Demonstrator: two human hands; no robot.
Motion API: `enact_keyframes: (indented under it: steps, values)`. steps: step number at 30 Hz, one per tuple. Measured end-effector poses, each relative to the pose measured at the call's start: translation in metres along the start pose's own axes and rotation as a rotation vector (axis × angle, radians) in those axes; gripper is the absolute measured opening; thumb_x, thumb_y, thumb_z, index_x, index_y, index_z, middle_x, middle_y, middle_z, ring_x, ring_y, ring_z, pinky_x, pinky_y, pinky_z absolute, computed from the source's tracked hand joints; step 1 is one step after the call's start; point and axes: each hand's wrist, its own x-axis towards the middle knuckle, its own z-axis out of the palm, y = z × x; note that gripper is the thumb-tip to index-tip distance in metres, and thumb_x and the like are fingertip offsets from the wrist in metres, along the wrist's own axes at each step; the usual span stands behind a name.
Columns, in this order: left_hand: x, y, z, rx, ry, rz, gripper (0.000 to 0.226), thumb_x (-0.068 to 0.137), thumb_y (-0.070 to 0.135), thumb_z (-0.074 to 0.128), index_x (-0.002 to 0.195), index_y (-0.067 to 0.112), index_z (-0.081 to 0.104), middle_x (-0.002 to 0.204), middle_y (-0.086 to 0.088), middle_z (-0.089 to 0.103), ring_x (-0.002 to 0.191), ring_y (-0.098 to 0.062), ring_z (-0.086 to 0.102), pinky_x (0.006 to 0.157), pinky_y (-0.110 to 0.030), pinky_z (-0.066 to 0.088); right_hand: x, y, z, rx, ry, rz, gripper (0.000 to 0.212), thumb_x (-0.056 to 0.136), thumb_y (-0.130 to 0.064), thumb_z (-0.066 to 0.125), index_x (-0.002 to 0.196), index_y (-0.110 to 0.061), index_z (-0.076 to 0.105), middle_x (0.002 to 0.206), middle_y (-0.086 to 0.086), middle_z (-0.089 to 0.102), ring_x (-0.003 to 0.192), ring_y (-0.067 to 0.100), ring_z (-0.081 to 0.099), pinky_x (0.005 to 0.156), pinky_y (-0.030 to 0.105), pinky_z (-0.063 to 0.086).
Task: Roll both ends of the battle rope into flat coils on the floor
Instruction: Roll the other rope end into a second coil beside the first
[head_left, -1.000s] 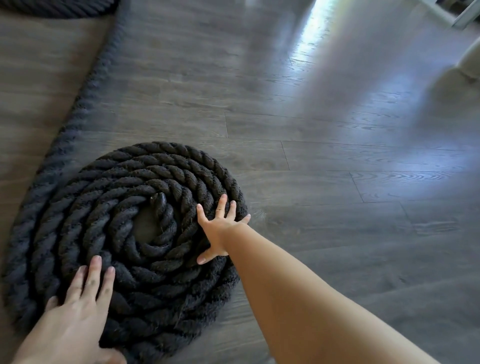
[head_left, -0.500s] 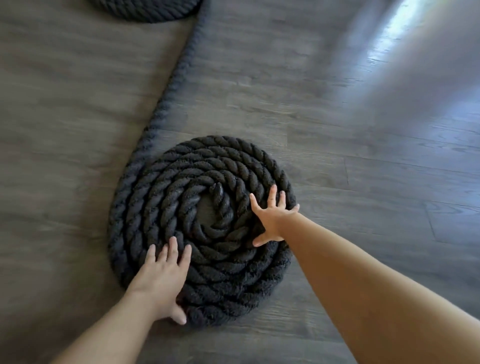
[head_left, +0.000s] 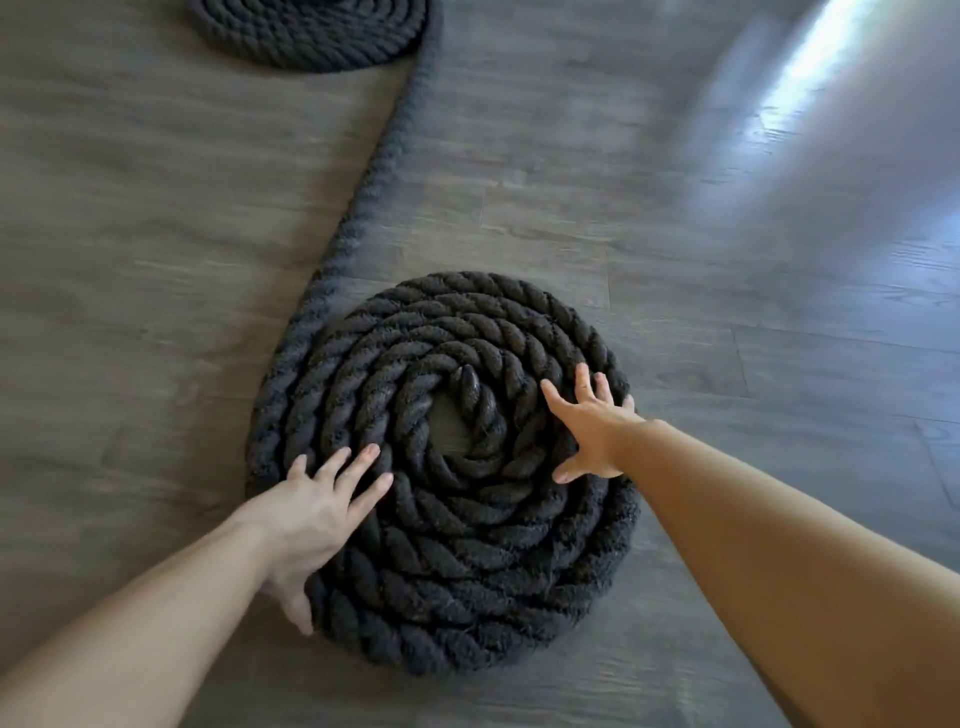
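Grey wood floor (head_left: 675, 249); I've got left hand (head_left: 311, 512) and right hand (head_left: 592, 428) flat, fingers spread, on the coil (head_left: 452, 545). Second coil (head_left: 317, 31) shows more now.

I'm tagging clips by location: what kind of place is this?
Probably an indoor room, perhaps a home or gym: grey wood-look plank floor, window-like glare on it, and a battle rope coiled flat.

no readable text, no labels, no numbers
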Motion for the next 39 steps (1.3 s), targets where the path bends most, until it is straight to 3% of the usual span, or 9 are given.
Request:
enact_keyframes:
  steps: [7, 9, 11, 14, 19, 23, 27, 30, 39]
  values:
    - [0.003, 0.009, -0.023, -0.103, -0.007, -0.038, 0.163, 0.055, 0.077, 0.080, 0.146, 0.005, -0.034, 0.152, -0.028, -0.039, 0.150, -0.050, -0.008, 0.110, -0.069, 0.031, -0.016, -0.023, 0.019, 0.340, 0.133, 0.334, 0.095, 0.098, -0.038, 0.057, 0.157, -0.020, -0.015, 0.159, 0.020, -0.029, 0.148, 0.044, -0.019, 0.117, 0.064, 0.008]
    - [0.009, 0.010, -0.026, -0.134, -0.016, -0.058, 0.164, 0.054, 0.075, 0.083, 0.148, 0.006, -0.032, 0.152, -0.027, -0.038, 0.150, -0.051, -0.007, 0.109, -0.070, 0.032, -0.022, -0.042, 0.032, 0.521, 0.133, 0.479, 0.094, 0.098, -0.053, 0.050, 0.157, -0.018, -0.014, 0.160, 0.019, -0.027, 0.148, 0.043, -0.018, 0.116, 0.065, 0.009]
    - [0.013, 0.010, -0.030, -0.147, -0.027, -0.079, 0.166, 0.052, 0.075, 0.084, 0.150, 0.005, -0.030, 0.153, -0.028, -0.037, 0.150, -0.051, -0.005, 0.108, -0.070, 0.033, -0.026, -0.064, 0.046, 0.637, 0.085, 0.540, 0.118, 0.082, -0.077, 0.053, 0.156, -0.016, -0.017, 0.160, 0.017, -0.026, 0.147, 0.041, -0.020, 0.112, 0.070, 0.010]
    - [0.018, 0.014, -0.034, -0.131, -0.032, -0.111, 0.167, 0.050, 0.076, 0.083, 0.151, 0.005, -0.028, 0.155, -0.029, -0.033, 0.150, -0.051, -0.003, 0.110, -0.069, 0.032, -0.025, -0.077, 0.056, 0.610, 0.047, 0.537, 0.143, 0.065, -0.085, 0.063, 0.153, -0.015, -0.024, 0.159, 0.018, -0.030, 0.145, 0.042, -0.025, 0.106, 0.076, 0.013]
    - [0.016, 0.017, -0.042, -0.076, 0.031, -0.173, 0.161, 0.055, 0.078, 0.079, 0.152, 0.007, -0.028, 0.160, -0.027, -0.026, 0.151, -0.047, -0.002, 0.122, -0.060, 0.006, -0.013, -0.066, 0.041, 0.571, 0.034, 0.509, 0.145, 0.062, -0.085, 0.065, 0.154, -0.015, -0.024, 0.158, 0.019, -0.030, 0.145, 0.044, -0.025, 0.104, 0.078, 0.015]
    - [0.014, -0.004, -0.055, -0.004, 0.130, -0.121, 0.146, 0.068, 0.071, 0.076, 0.155, 0.006, -0.021, 0.167, -0.021, -0.007, 0.154, -0.037, 0.008, 0.122, -0.057, 0.003, -0.010, -0.061, 0.036, 0.547, 0.026, 0.483, 0.145, 0.063, -0.085, 0.064, 0.153, -0.015, -0.024, 0.157, 0.020, -0.031, 0.144, 0.045, -0.026, 0.103, 0.080, 0.014]
    - [0.016, -0.043, -0.061, 0.156, 0.116, -0.149, 0.157, 0.061, 0.068, 0.083, 0.151, 0.009, -0.032, 0.158, -0.018, -0.036, 0.150, -0.037, -0.024, 0.119, -0.065, -0.002, -0.001, -0.056, 0.029, 0.522, 0.024, 0.471, 0.143, 0.064, -0.086, 0.062, 0.153, -0.014, -0.026, 0.157, 0.022, -0.032, 0.144, 0.046, -0.027, 0.104, 0.080, 0.013]
    - [0.027, -0.068, -0.054, 0.190, 0.032, -0.212, 0.169, 0.052, 0.069, 0.087, 0.140, 0.012, -0.046, 0.147, -0.021, -0.050, 0.145, -0.042, -0.033, 0.116, -0.069, -0.005, 0.006, -0.050, 0.023, 0.501, 0.020, 0.456, 0.142, 0.065, -0.086, 0.061, 0.153, -0.015, -0.025, 0.157, 0.021, -0.032, 0.144, 0.046, -0.026, 0.104, 0.080, 0.013]
    - [0.057, -0.098, -0.048, 0.082, 0.035, -0.087, 0.168, 0.049, 0.085, 0.074, 0.141, 0.003, -0.039, 0.156, -0.026, -0.034, 0.149, -0.043, -0.022, 0.123, -0.056, 0.002, 0.037, -0.022, -0.003, 0.379, 0.056, 0.390, 0.139, 0.067, -0.084, 0.062, 0.153, -0.017, -0.024, 0.159, 0.018, -0.030, 0.145, 0.044, -0.025, 0.106, 0.078, 0.012]
